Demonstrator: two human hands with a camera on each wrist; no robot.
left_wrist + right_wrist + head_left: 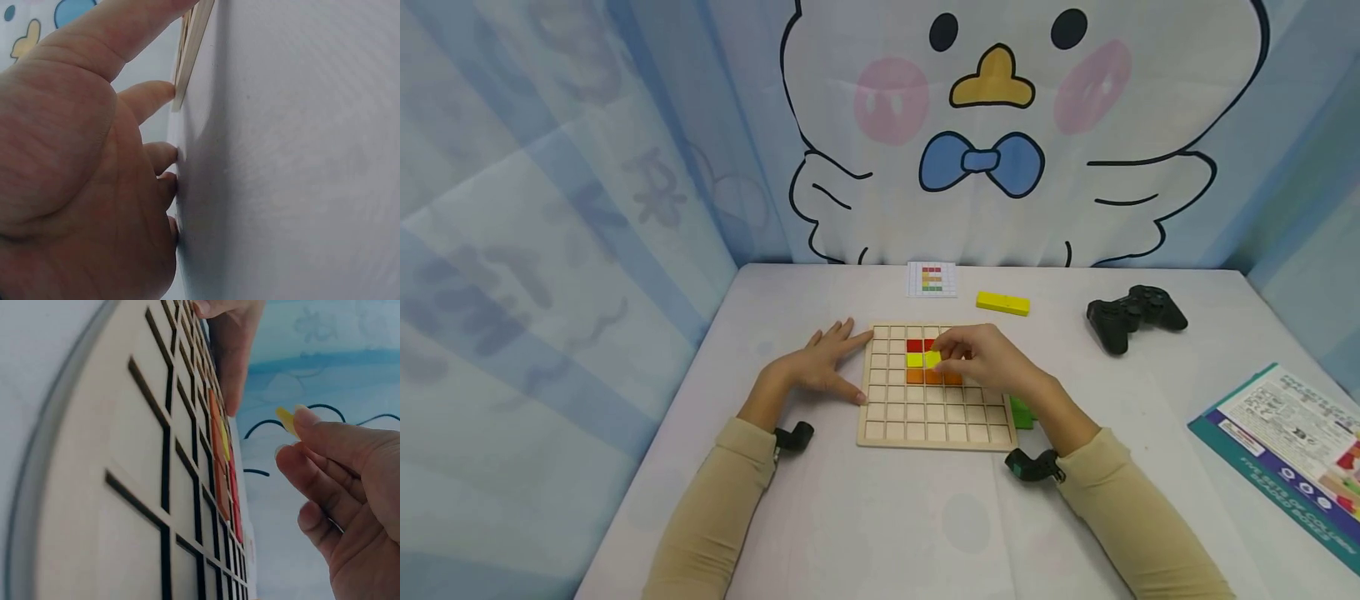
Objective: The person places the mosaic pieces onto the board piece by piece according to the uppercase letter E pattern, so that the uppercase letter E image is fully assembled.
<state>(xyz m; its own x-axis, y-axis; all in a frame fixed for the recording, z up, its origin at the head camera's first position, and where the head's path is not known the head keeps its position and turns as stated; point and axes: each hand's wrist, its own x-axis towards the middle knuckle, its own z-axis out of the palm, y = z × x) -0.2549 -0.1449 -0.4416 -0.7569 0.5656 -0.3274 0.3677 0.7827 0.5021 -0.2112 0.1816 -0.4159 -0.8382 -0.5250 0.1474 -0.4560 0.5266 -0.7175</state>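
Observation:
A square wooden grid board (895,414) lies on the table. Red tiles (914,345), a yellow tile (914,360) and orange tiles (915,377) fill some of its squares in neighbouring rows. With fingers spread, my left hand (816,364) steadies the board's left edge, thumb and index finger against the frame. Above the grid, my right hand (988,358) pinches another yellow tile (287,420) between thumb and fingertips. In the right wrist view this tile is apart from the board. Part of the red row is hidden behind my right hand in the head view.
Behind the board lie a small pattern card (912,283) and a yellow bar (1002,303). Green pieces (1021,413) sit by its right edge, below my right wrist. A black game controller (1135,315) and a printed box or booklet (1247,458) lie farther right.

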